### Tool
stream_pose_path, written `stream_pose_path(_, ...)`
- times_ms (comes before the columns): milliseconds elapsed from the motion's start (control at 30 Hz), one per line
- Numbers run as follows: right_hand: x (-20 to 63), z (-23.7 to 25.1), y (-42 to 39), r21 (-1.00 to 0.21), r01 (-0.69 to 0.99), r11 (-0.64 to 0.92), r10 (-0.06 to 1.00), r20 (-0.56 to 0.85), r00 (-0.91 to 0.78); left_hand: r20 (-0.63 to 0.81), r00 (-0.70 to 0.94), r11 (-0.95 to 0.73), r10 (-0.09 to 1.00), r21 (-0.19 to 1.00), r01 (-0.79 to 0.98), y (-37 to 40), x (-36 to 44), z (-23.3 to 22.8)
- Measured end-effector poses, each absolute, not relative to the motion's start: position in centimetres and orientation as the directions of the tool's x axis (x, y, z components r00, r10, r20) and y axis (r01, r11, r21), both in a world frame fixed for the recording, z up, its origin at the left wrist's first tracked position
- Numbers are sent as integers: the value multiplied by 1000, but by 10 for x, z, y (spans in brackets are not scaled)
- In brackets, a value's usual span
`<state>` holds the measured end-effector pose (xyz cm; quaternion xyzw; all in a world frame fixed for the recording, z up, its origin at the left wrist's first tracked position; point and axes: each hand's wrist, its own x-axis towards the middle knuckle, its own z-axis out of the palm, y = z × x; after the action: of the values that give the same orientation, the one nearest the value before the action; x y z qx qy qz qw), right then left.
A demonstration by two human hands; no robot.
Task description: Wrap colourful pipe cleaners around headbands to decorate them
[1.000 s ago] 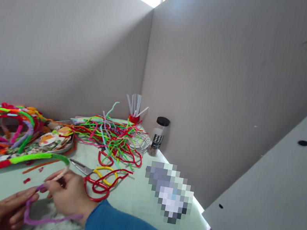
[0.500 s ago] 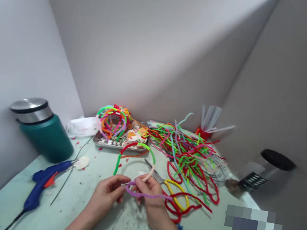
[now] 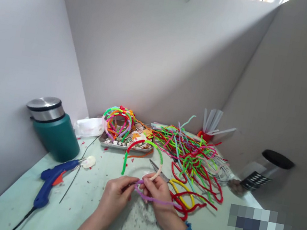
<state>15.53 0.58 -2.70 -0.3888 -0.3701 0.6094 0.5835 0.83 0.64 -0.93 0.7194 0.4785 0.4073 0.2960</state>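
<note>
Head view of a craft corner walled by grey partitions, as I watch it from the remote station: a pale green table (image 3: 88, 214) carries, from big to small, a teal steel-lidded tumbler (image 3: 54, 131) at left, a sprawl of loose pipe cleaners (image 3: 191, 153) in red, green and pink at right, a metal tray (image 3: 120, 145) heaped with finished wrapped headbands (image 3: 118, 120), a blue glue gun (image 3: 52, 180) lying near the front left, and a dark-lidded jar (image 3: 262, 170) by the right wall. A red cup of glue sticks (image 3: 211, 121) stands at the back. Yellow-handled scissors (image 3: 173, 182) lie just beyond the hands.

Both hands meet at the near centre of the table. My left hand (image 3: 117, 194) is closed in a pinch on the near end of a purple pipe cleaner (image 3: 156, 200); my right hand (image 3: 157, 193) is closed too, gripping the bare cream tip of a headband (image 3: 142, 151) whose arch, wrapped in red and green, rises away toward the tray. The purple pipe cleaner's long axis runs left to right, from the pinch point between the two hands out past the right wrist, lying low over the table. Its working end sits touching the headband's tip, so the two hands are equally close to it, the left directly on it.
</note>
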Motion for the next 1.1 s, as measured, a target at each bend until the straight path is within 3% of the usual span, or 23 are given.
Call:
stream_pose_path(267,155,-21,-4,-949,-312,41,998,53,-30,303,239,-384,922,785,486,3,9,-5)
stream_pose_path(533,153,-28,1,-957,-284,58,998,58,8,186,204,-261,961,850,458,4,12,-6)
stream_pose_path(733,153,-29,2,-958,-273,89,995,100,-28,202,202,-271,958,863,426,2,13,-1)
stream_pose_path(967,152,-25,-1,-961,-259,97,992,115,-55,-52,125,39,991,993,108,6,19,-10)
stream_pose_path(1100,152,-26,-1,-964,-240,117,990,133,-50,-101,79,93,992,991,93,6,21,-12)
